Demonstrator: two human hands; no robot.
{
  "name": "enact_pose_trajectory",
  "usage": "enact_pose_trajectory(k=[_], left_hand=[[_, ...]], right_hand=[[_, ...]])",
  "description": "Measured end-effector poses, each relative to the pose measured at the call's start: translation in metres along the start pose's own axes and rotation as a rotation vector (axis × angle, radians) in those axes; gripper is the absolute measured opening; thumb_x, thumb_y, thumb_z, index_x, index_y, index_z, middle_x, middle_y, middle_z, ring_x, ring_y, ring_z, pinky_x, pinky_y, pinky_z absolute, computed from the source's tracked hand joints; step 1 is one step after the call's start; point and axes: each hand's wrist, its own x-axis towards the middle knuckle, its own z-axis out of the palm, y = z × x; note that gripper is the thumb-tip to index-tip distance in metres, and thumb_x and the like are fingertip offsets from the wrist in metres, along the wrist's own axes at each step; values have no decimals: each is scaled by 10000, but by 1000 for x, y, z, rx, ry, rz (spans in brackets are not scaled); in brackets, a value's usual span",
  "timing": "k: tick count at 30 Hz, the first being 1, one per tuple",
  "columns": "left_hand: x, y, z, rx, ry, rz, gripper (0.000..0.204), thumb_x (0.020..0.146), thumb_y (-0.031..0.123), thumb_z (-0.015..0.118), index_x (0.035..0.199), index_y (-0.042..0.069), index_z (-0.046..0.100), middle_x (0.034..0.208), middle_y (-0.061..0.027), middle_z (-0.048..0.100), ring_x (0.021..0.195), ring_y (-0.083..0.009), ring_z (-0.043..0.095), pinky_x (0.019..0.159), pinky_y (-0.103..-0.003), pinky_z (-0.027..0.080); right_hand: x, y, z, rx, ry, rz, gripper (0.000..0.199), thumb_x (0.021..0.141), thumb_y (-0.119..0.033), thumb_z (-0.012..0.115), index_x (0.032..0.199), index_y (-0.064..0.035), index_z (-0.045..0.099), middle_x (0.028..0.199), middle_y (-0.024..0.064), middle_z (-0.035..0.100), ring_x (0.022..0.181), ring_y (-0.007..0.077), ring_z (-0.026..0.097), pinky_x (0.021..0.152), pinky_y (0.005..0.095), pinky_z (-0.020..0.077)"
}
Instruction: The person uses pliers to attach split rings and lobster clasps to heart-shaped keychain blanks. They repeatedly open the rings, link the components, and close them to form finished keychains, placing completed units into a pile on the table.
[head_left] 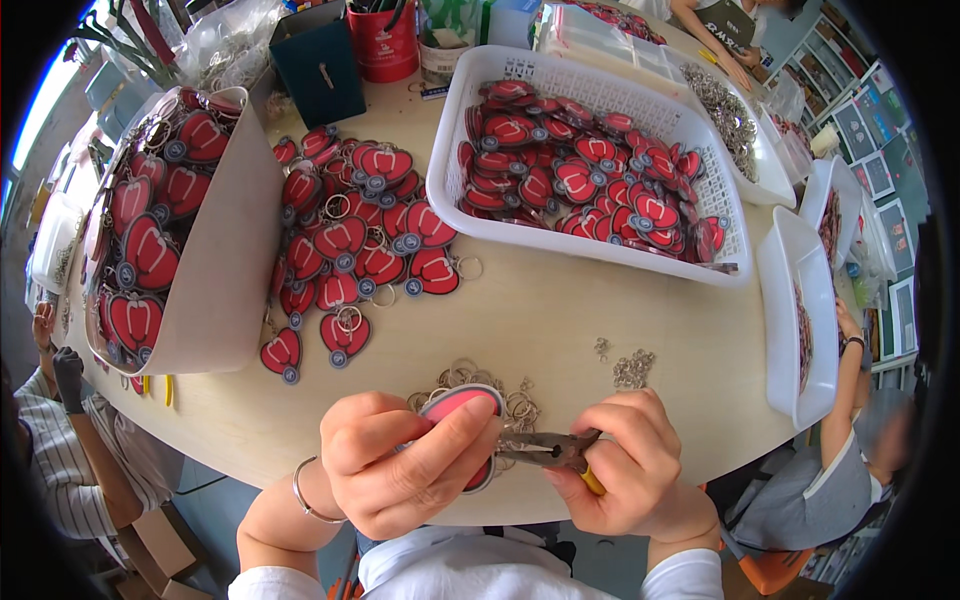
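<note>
My left hand point(410, 470) is closed on a red heart-shaped keychain charm point(462, 398) with a grey rim, its fingers covering most of the front. In my right hand point(630, 465) is a pair of pliers point(545, 448) with yellow handles. The jaws point left and reach the charm's edge by my left fingertips; whether they grip a ring there is too small to tell. Just beyond my left hand lies a pile of split rings point(522, 408), partly hidden. Further right is a small heap of tiny metal links point(633, 370).
Finished heart keychains point(340, 240) lie heaped at the left, beside a tilted full white bin point(215, 270). A white basket point(590, 255) holds more charms. Farther off stand a dark green box point(318, 75), a red can point(383, 45) and a tray of metal rings point(725, 110). Other people sit around the table.
</note>
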Motion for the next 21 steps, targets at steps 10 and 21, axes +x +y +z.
enact_pose_trajectory(k=[10,21], left_hand=[[-1,1,-3,-24,-10,15,250,545,67,670,791,73,712,967,-41,687,733,-130,432,493,-225,359],[0,3,-4,-5,1,5,270,515,85,652,774,69,723,973,-49,683,729,-130,436,486,-220,357]], right_hand=[[-4,0,2,-41,19,-70,250,583,-121,722,588,-27,491,795,121,557,615,234,535,521,339,400],[-4,2,7,-93,46,-96,250,554,-100,711,596,-11,482,797,129,555,640,251,538,528,354,432]])
